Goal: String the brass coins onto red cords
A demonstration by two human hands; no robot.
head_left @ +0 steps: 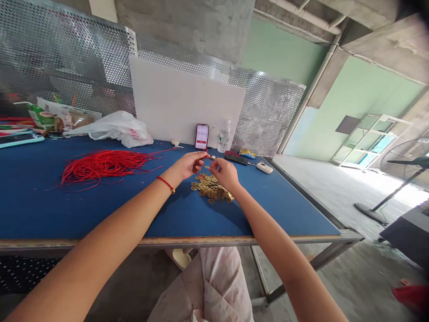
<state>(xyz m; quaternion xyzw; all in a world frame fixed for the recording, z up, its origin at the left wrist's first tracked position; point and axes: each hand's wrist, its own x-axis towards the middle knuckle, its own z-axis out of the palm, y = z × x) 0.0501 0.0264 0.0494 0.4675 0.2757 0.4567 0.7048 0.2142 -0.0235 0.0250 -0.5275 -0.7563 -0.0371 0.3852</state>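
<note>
Both my hands are raised close together over the far middle of the blue table (110,210). My left hand (191,165) is closed, its thumb and fingers pinching a red cord (207,156). Close beside it on the right, my right hand (225,173) has its fingers curled together; what they hold, if anything, is too small to make out. Under and in front of the hands lies a pile of brass-coloured coins with holes (214,190). To the left spreads a tangled bundle of red cords (107,166). A red bracelet (166,183) circles my left wrist.
Behind the hands a phone (201,136) leans upright against a white board (177,98), beside a plastic bottle (224,136). A black object (236,158) and a white case (264,167) lie to the right. A white plastic bag (117,129) sits back left.
</note>
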